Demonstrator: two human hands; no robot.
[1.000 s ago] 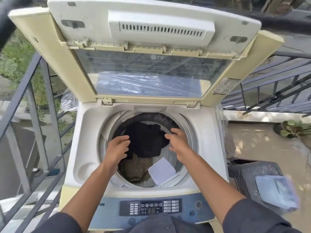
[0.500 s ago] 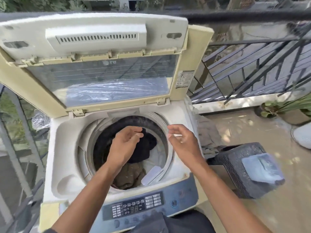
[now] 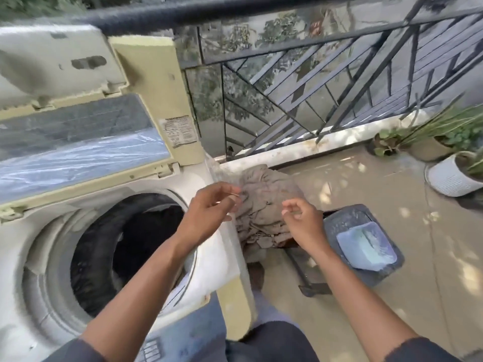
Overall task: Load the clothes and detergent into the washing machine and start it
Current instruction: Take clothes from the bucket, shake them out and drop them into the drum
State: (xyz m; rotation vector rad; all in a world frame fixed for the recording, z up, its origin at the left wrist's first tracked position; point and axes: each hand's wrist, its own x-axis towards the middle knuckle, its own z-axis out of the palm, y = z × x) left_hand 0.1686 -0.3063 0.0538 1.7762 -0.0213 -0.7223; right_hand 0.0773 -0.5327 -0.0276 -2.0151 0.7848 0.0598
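A top-loading washing machine (image 3: 47, 257) is seen from above on a balcony, its lid (image 3: 86, 105) raised upright at the back. Dark clothes (image 3: 154, 231) are seen inside the round drum, below and to the left of the left hand's fingers. 2 bare hands are held out past the machine's right edge. The left hand (image 3: 206, 218) is held over the machine's right rim, its fingers loosely curled with the thumb near the fingertips; nothing is seen between them, though motion blur leaves this uncertain. The right hand (image 3: 304, 226) is held just to its right, fingers loosely bent and empty, apart from the left hand. A pile of beige clothes (image 3: 264, 205) is heaped directly beyond and beneath both sets of fingertips, beside the machine; whether it is touched cannot be told. To the right of the right hand's fingers, a dark woven basket (image 3: 350, 220) is set on the floor, with a pale blue packet (image 3: 366, 246) lying on it. Potted plants (image 3: 449, 152) are placed far to the right, along a metal railing (image 3: 326, 82).
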